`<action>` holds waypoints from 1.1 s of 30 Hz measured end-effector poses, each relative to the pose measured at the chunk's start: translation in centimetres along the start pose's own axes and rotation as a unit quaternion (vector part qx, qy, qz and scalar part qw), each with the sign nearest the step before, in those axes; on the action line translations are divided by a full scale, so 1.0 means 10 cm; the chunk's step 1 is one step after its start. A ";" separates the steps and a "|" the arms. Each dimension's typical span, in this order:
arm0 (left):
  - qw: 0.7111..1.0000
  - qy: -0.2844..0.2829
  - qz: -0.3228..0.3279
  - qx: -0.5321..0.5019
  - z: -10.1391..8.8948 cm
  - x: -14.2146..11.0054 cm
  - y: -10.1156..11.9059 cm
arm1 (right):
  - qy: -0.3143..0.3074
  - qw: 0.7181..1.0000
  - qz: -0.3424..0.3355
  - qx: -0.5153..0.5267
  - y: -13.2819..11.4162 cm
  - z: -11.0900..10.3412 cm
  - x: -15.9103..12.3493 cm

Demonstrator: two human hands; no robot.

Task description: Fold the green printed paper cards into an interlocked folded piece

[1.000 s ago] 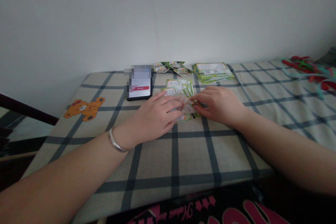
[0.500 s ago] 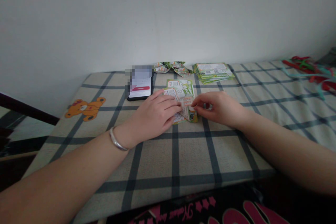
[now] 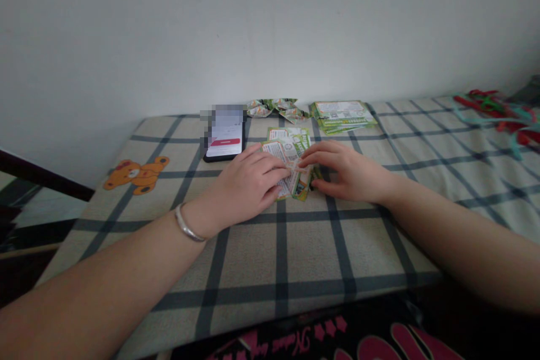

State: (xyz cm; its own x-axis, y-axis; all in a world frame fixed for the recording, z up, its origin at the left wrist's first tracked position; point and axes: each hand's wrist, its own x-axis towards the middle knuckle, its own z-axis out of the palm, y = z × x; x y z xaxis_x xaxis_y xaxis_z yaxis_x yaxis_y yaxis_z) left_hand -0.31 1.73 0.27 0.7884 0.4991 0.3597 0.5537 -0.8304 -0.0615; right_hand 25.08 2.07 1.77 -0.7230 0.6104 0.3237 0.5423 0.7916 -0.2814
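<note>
A green and white printed paper (image 3: 280, 151), partly folded, lies on the checked tablecloth between my hands. My left hand (image 3: 248, 185) rests flat across its left side, fingers stretched out and pressing it down; a silver bangle circles that wrist. From the right, my right hand (image 3: 337, 171) touches the paper's folded part with its fingertips, the thumb apart and lower, near the paper's right edge. The fingers of both hands cover some of the print and the folds.
Behind the paper stand folded green paper pieces (image 3: 278, 109) and a stack of green leaflets (image 3: 343, 115). A phone (image 3: 225, 138) lies left of them. Red and teal ribbons (image 3: 502, 115) are at the far right, and a bear picture (image 3: 137, 174) at the left. The wall is behind.
My right hand has gone from a pinch at the paper's right edge to fingers laid further left over the fold. The folded flap has shifted slightly left. My left hand stays put.
</note>
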 end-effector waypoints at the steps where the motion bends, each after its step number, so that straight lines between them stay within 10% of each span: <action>1: 1.000 -0.001 0.001 0.002 0.00 0.00 0.00 | 0.004 1.000 -0.004 0.008 0.01 0.00 0.00; 33: 0.997 -0.038 -0.027 -0.061 -0.01 0.00 0.01 | -0.027 0.971 -0.113 -0.208 -0.19 0.14 0.03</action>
State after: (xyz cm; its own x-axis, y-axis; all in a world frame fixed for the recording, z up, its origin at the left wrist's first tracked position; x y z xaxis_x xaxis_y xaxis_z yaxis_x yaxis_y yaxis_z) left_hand -0.31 1.64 0.38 0.7784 0.5577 0.2883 0.5634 -0.8231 0.0714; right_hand 23.24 0.68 1.15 -0.8586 0.4267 0.2840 0.4855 0.8548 0.1835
